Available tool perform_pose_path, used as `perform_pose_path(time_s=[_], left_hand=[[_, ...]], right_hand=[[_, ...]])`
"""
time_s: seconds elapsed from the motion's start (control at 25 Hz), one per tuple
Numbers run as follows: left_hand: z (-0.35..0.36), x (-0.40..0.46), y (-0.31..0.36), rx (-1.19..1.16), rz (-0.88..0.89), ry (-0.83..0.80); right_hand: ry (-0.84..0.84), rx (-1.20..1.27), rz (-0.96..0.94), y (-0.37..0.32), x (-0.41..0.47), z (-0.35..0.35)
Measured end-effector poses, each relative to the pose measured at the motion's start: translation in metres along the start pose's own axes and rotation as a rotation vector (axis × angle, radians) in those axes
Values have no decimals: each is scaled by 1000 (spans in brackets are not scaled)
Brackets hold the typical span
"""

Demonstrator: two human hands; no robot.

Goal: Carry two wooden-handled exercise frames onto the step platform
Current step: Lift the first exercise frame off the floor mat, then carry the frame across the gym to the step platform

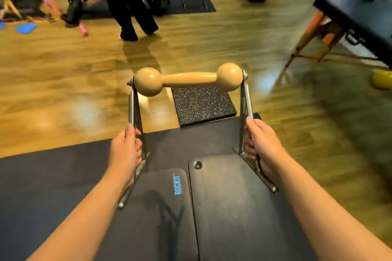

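exercise frame [188, 79] with a wooden handle and two ball-shaped ends is held up in front of the person, above the dark mats [229, 207]. left hand [125, 152] is wrapped tight around the left metal upright, and right hand [263, 146] is wrapped tight around the right one, so the handle runs level between them. the frame's feet hang over the mats; whether they touch cannot be told. just past the handle lies a speckled black pad [203, 104] on the wooden floor [63, 82]. farther off, a person in dark trousers [129, 2] stands, and a padded table [358, 15] sits at right.
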State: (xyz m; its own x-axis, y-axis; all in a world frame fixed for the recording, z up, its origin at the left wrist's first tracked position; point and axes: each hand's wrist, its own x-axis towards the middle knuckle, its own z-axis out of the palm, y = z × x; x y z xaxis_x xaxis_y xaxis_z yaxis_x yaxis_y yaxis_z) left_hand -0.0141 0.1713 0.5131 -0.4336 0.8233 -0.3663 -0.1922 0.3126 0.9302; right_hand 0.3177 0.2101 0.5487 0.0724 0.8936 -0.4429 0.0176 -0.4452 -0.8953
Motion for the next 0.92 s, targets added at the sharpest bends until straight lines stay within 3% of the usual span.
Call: perform_pose_path(time_s=[0.28, 0.48, 0.72, 0.92], left_hand=[[16, -71, 278, -102, 373, -100], [14, -130, 429, -119, 610, -159], [19, -206, 537, -220, 754, -214], [40, -225, 572, -262, 762, -262]], right_hand=[[16, 99, -357, -265, -106, -2], [17, 136, -639, -387, -182, -9], [36, 184, -898, -484, -248, -28], [65, 233, -983, -521, -242, -47]])
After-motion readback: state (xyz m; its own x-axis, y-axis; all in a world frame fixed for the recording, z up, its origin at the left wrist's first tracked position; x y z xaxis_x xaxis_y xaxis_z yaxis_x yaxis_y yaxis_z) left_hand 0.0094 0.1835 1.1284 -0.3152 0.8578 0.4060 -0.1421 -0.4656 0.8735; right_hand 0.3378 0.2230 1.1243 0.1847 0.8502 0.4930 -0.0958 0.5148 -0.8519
